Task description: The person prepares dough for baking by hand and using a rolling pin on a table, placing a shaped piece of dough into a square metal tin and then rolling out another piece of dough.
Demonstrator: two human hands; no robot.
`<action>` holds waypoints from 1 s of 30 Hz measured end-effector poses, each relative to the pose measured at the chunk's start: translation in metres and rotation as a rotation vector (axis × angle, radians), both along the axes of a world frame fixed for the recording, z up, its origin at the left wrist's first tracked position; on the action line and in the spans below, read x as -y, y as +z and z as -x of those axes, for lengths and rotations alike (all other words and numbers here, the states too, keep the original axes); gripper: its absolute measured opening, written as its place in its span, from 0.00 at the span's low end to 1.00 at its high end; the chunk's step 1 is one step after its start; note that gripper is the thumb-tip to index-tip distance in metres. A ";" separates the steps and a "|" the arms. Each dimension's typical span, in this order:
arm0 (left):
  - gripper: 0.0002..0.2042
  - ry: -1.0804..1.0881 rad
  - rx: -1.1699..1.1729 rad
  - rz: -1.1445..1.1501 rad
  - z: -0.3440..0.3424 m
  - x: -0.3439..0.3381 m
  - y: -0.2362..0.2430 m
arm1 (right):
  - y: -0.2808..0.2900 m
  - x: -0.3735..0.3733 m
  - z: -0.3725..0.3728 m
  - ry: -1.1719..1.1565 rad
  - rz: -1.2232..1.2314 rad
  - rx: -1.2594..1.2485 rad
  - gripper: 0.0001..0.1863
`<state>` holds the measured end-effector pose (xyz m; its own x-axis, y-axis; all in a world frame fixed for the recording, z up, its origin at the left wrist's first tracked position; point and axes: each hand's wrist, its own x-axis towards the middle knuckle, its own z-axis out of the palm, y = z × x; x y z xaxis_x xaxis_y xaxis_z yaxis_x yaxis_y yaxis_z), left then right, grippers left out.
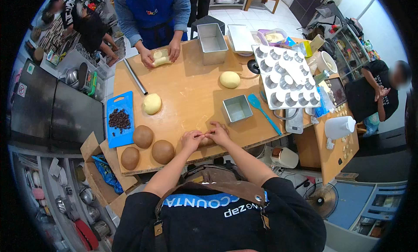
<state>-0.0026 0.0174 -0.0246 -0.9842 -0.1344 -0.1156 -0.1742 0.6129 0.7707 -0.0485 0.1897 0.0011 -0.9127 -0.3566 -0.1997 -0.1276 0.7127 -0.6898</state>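
At the near edge of the wooden table, my left hand [192, 141] and my right hand [219, 134] meet over a piece of brown dough [206, 142]. Fingertips of both hands pinch its upper edge, and my hands partly cover it. To the left sit three smooth brown dough balls [162, 152]. Just beyond my right hand stands a small square metal loaf tin [237, 109], with a blue spatula [264, 114] beside it. Two pale yellow dough balls [230, 79] rest farther up the table.
Across the table [187, 84], a co-worker's hands handle pale dough [161, 57]. A metal rolling pin [136, 76] lies near a blue board [115, 138] with dark chopped pieces. A muffin tray [285, 78], tall tin [212, 43] and scale [294, 122] occupy the right side.
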 end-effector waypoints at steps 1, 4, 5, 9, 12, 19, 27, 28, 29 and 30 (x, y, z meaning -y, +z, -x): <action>0.11 -0.012 0.181 0.019 0.003 -0.002 0.007 | 0.001 0.002 0.004 0.002 -0.039 0.051 0.15; 0.11 -0.016 0.181 0.100 0.006 -0.003 0.010 | -0.002 0.005 0.008 -0.017 -0.028 0.153 0.14; 0.11 -0.011 0.180 0.102 0.006 -0.002 0.011 | -0.004 0.007 0.010 -0.041 0.019 0.205 0.12; 0.10 0.003 0.223 0.071 0.019 -0.014 0.024 | -0.070 -0.013 0.025 -0.258 0.502 0.341 0.13; 0.11 0.012 0.282 0.107 0.012 -0.002 0.016 | -0.023 0.003 0.011 -0.090 0.371 0.323 0.13; 0.12 0.165 -0.232 -0.198 0.006 0.004 -0.008 | -0.029 -0.033 0.015 -0.150 0.585 0.298 0.15; 0.12 -0.070 -0.095 -0.091 -0.011 0.021 -0.011 | -0.048 -0.032 -0.004 -0.028 0.374 -0.002 0.17; 0.12 -0.049 -0.096 -0.050 -0.010 0.021 -0.013 | -0.049 -0.031 0.001 -0.019 0.350 0.063 0.19; 0.12 -0.044 -0.098 -0.048 -0.010 0.023 -0.015 | -0.049 -0.031 0.003 -0.009 0.326 0.127 0.21; 0.13 -0.069 -0.091 -0.088 -0.009 0.026 -0.018 | -0.056 -0.032 0.005 -0.005 0.325 0.126 0.21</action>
